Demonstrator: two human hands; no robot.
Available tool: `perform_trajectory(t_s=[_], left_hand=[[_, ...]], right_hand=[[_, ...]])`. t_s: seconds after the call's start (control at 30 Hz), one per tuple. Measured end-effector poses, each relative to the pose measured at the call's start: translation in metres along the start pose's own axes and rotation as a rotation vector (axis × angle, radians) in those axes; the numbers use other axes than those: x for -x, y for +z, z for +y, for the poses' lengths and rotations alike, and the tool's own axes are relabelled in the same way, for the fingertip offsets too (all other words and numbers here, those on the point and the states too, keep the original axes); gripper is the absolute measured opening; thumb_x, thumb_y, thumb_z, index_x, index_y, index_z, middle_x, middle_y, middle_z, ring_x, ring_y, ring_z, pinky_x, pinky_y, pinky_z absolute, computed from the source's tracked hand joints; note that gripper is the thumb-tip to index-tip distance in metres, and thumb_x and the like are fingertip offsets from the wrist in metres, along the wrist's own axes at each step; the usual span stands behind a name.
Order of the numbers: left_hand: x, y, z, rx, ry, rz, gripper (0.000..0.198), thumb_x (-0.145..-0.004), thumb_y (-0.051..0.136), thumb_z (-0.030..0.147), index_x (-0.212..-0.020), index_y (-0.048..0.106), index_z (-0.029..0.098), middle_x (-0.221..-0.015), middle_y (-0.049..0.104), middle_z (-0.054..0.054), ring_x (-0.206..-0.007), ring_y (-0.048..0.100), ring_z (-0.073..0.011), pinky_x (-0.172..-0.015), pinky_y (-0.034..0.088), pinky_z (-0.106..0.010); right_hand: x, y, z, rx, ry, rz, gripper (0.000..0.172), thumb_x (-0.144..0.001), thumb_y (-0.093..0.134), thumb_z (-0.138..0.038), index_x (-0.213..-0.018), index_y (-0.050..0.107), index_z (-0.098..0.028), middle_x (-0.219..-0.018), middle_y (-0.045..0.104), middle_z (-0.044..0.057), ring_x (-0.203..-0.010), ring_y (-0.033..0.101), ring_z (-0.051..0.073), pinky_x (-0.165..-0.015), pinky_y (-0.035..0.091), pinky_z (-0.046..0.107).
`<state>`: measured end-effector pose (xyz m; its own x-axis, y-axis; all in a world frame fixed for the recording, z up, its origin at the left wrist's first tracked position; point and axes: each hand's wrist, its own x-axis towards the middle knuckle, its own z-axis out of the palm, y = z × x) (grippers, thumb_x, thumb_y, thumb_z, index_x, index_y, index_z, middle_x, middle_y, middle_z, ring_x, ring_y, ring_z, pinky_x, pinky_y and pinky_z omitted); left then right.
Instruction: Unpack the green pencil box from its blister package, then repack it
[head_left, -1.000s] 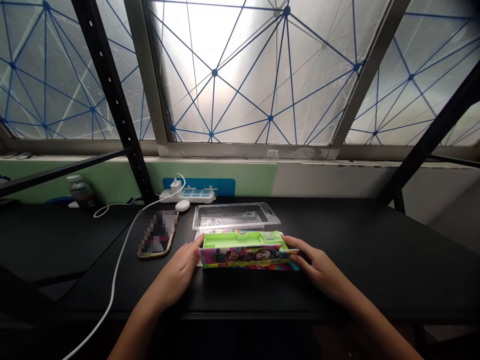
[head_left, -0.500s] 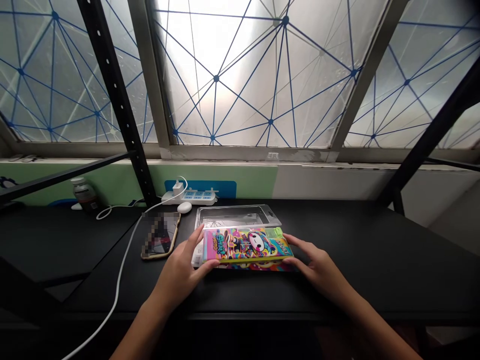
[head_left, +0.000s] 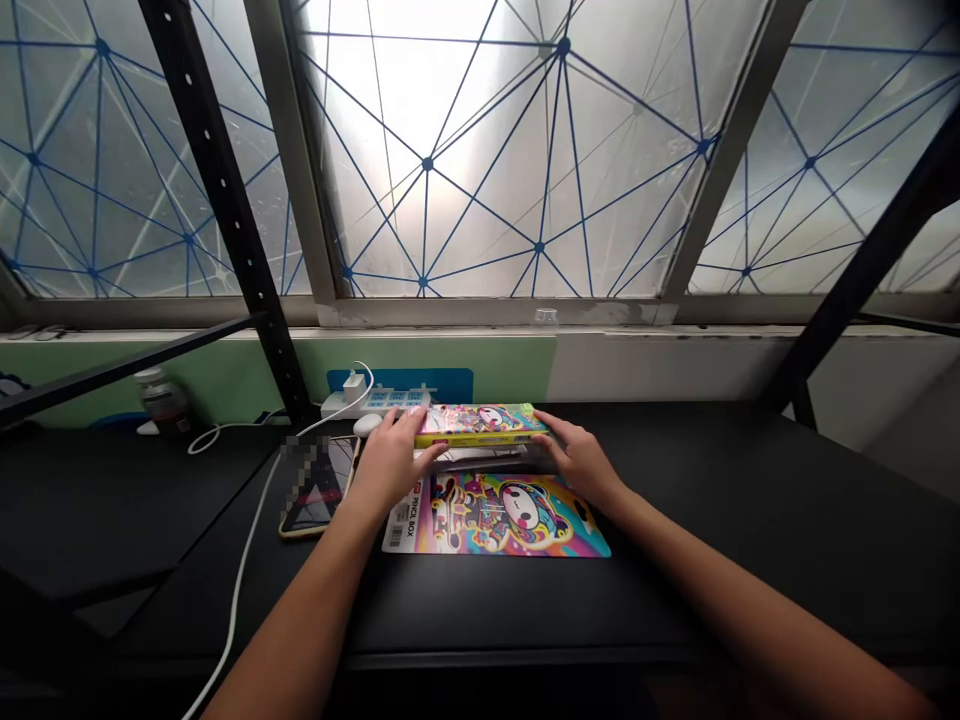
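"What's being held?"
"The left hand (head_left: 391, 458) and right hand (head_left: 586, 464) grip opposite ends of a multicoloured, cartoon-printed rectangular pencil box (head_left: 480, 420)."
"Where is it?"
"Over a clear plastic tray (head_left: 480, 459); whether they touch, I cannot tell. Nearer the person, a flat, colourful cartoon-printed card (head_left: 499, 515) lies on the black bench (head_left: 712, 590)."

A white cable (head_left: 241, 569) runs past a phone (head_left: 321, 498), with a power strip (head_left: 399, 398) and capped bottle (head_left: 163, 402) behind.

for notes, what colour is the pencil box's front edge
Pencil box's front edge: mostly yellow, head view.
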<state>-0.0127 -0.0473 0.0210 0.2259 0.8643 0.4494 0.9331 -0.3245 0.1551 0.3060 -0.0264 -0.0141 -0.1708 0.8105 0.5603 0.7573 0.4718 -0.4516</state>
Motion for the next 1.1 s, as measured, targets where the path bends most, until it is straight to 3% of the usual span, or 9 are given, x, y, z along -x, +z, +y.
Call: perform_trajectory(t_s=[0.2, 0.3, 0.37, 0.47, 0.57, 0.67, 0.83, 1.0, 1.1], left_hand=[[0.022, 0.017, -0.002, -0.070, -0.066, -0.172, 0.065, -0.101, 0.037, 0.057, -0.149, 0.045, 0.013, -0.150, 0.050, -0.018, -0.146, 0.030, -0.0420, -0.108, 0.039, -0.055], [0.019, 0.017, 0.016, -0.116, -0.111, -0.158, 0.072, -0.100, 0.032, 0.062, -0.146, 0.048, 0.009, -0.157, 0.035, -0.025, -0.148, 0.023, -0.0461, -0.110, 0.030, -0.066], [0.011, 0.018, 0.035, -0.160, -0.092, -0.078, 0.072, -0.101, 0.026, 0.061, -0.148, 0.046, 0.009, -0.161, 0.027, -0.024, -0.150, 0.017, -0.0432, -0.114, 0.021, -0.067], [-0.006, 0.026, 0.064, -0.116, 0.040, -0.061, 0.065, -0.104, 0.022, 0.055, -0.150, 0.042, 0.013, -0.162, 0.028, -0.021, -0.151, 0.021, -0.0379, -0.113, 0.029, -0.060], [-0.019, 0.038, 0.079, -0.084, 0.104, -0.115, 0.060, -0.105, 0.026, 0.051, -0.147, 0.046, 0.014, -0.158, 0.038, -0.020, -0.146, 0.032, -0.0379, -0.107, 0.039, -0.056], [-0.022, 0.046, 0.074, -0.048, 0.184, -0.161, 0.055, -0.104, 0.033, 0.050, -0.142, 0.052, 0.015, -0.149, 0.051, -0.018, -0.140, 0.044, -0.0365, -0.106, 0.041, -0.053], [-0.013, 0.046, 0.041, -0.016, 0.283, -0.187, 0.053, -0.103, 0.038, 0.050, -0.143, 0.052, 0.018, -0.152, 0.049, -0.014, -0.142, 0.042, -0.0344, -0.112, 0.037, -0.051], [-0.008, 0.049, 0.013, -0.047, 0.310, -0.157, 0.055, -0.104, 0.034, 0.050, -0.147, 0.048, 0.017, -0.155, 0.045, -0.015, -0.143, 0.040, -0.0345, -0.114, 0.035, -0.053], [-0.008, 0.051, 0.010, -0.060, 0.299, -0.152, 0.057, -0.105, 0.031, 0.052, -0.148, 0.047, 0.018, -0.155, 0.044, -0.014, -0.143, 0.041, -0.0333, -0.113, 0.036, -0.053]], right_hand=[[0.010, 0.009, 0.007, 0.073, -0.096, -0.107, 0.042, -0.097, 0.050, -0.044, -0.127, 0.068, -0.021, -0.133, 0.067, 0.014, -0.122, 0.062, 0.032, -0.104, 0.049, 0.049], [0.009, 0.005, 0.000, 0.107, -0.140, -0.089, 0.039, -0.099, 0.046, -0.043, -0.119, 0.071, -0.021, -0.141, 0.060, 0.016, -0.129, 0.056, 0.035, -0.105, 0.046, 0.054], [0.010, 0.003, -0.010, 0.118, -0.174, -0.067, 0.038, -0.100, 0.045, -0.042, -0.117, 0.071, -0.020, -0.144, 0.056, 0.018, -0.130, 0.054, 0.037, -0.104, 0.043, 0.058], [0.016, 0.001, -0.030, 0.106, -0.259, -0.076, 0.035, -0.101, 0.044, -0.039, -0.113, 0.070, -0.018, -0.135, 0.062, 0.019, -0.126, 0.055, 0.034, -0.103, 0.041, 0.056], [0.026, 0.003, -0.050, 0.081, -0.391, -0.197, 0.031, -0.101, 0.046, -0.038, -0.102, 0.071, -0.020, -0.110, 0.072, 0.014, -0.108, 0.064, 0.027, -0.097, 0.047, 0.046], [0.037, 0.005, -0.064, 0.085, -0.488, -0.353, 0.029, -0.097, 0.054, -0.044, -0.106, 0.070, -0.021, -0.105, 0.074, 0.010, -0.100, 0.066, 0.024, -0.092, 0.050, 0.038], [0.041, -0.006, -0.073, 0.036, -0.269, -0.672, 0.066, -0.092, 0.058, -0.056, -0.149, 0.045, -0.025, -0.153, 0.047, 0.011, -0.138, 0.043, 0.031, -0.112, 0.035, 0.047], [0.036, -0.024, -0.073, -0.017, -0.153, -0.827, 0.074, -0.092, 0.056, -0.058, -0.156, 0.033, -0.029, -0.165, 0.026, 0.010, -0.150, 0.022, 0.034, -0.120, 0.018, 0.054], [0.039, -0.031, -0.064, -0.036, -0.120, -0.884, 0.075, -0.091, 0.057, -0.059, -0.156, 0.032, -0.031, -0.166, 0.021, 0.008, -0.152, 0.019, 0.034, -0.121, 0.012, 0.056]])
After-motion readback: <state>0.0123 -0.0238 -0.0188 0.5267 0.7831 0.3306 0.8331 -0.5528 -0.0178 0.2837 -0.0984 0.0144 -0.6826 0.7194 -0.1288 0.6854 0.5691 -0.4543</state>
